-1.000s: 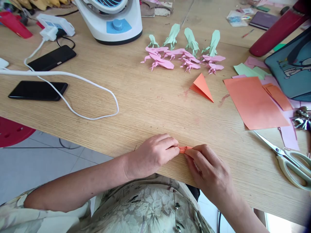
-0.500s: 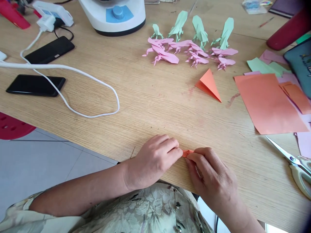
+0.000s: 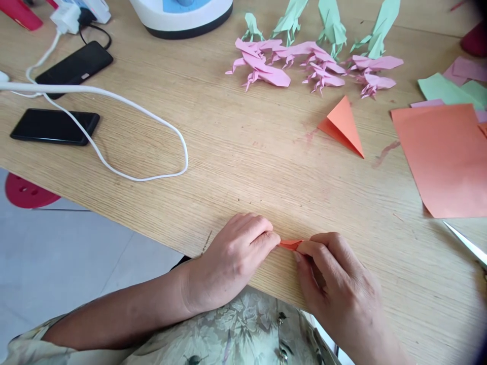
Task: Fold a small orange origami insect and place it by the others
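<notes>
My left hand (image 3: 236, 251) and my right hand (image 3: 335, 276) meet at the near edge of the wooden table (image 3: 236, 147). Both pinch a small folded orange paper piece (image 3: 289, 245) between their fingertips; only a sliver of it shows between them. Farther out lies a folded orange paper triangle (image 3: 342, 124). A flat orange sheet (image 3: 445, 157) rests at the right. Behind, several pink origami figures (image 3: 289, 63) and several green origami figures (image 3: 331, 20) are lined up in two rows.
Two black phones (image 3: 55, 125) (image 3: 74, 68) lie at the left with a white cable (image 3: 125, 114) looping across the table. A white fan base (image 3: 182, 15) stands at the back. Scissor blades (image 3: 466, 243) poke in at the right edge. A red stool (image 3: 26, 192) is below left.
The view has tilted down and shifted, so everything on the table sits higher and farther right. Both hands stay pinched on the orange piece, a little lower in the picture.
</notes>
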Motion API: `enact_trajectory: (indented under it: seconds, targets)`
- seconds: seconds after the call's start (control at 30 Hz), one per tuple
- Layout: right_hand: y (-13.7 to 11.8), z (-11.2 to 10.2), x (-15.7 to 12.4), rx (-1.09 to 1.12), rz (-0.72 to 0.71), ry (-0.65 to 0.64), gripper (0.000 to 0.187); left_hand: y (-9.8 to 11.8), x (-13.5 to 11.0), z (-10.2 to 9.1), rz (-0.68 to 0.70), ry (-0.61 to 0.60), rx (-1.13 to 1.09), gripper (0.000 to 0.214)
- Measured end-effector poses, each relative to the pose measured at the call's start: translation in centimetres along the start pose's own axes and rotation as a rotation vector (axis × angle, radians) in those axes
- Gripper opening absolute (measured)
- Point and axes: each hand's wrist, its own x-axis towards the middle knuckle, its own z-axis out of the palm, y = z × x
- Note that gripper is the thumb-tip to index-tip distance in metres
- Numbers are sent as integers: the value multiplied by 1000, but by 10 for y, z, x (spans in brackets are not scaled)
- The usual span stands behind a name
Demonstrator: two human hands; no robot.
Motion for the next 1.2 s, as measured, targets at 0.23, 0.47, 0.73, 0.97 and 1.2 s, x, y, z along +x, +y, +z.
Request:
enact_trajectory:
  seconds: [0.23,0.47,0.73,0.97,1.2]
  targets:
    - [0,-1,1,23,2,-2,11,-2,2,-8,-68,20,-116,14]
    - [-1,-2,2,57,23,-2,11,-3,7,-3,-57,5,-57,16]
    - [0,-2,3,47,21,-15,10,1,5,-1,-40,-33,37,16]
    - [-1,-3,4,31,22,-30,10,7,11,2,-101,-22,102,17]
    - [-3,-2,5,4,83,-65,8,9,14,3,-152,-29,112,19]
